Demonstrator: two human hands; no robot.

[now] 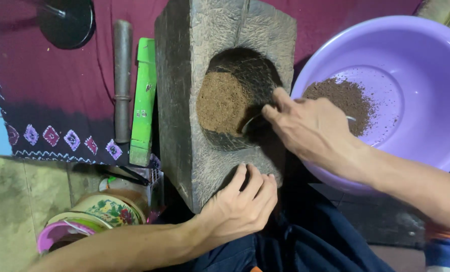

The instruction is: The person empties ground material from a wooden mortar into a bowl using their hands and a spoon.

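Observation:
A big grey stone mortar block [184,100] stands in front of me, tilted, with a round hollow holding brown ground powder [222,103]. My right hand [310,128] grips a metal spoon [252,123] whose bowl dips into the hollow beside the powder. My left hand [240,206] presses on the mortar's near lower corner, fingers curled over its edge. A purple plastic basin [421,60] sits to the right, touching the mortar, with a heap of darker brown powder [343,100] in it.
A green wooden bar [144,100] and a grey pestle-like rod [122,80] lie left of the mortar on a maroon patterned cloth [58,90]. A black round object [68,20] is at top left. Floral tins and a pink lid [58,234] sit at bottom left.

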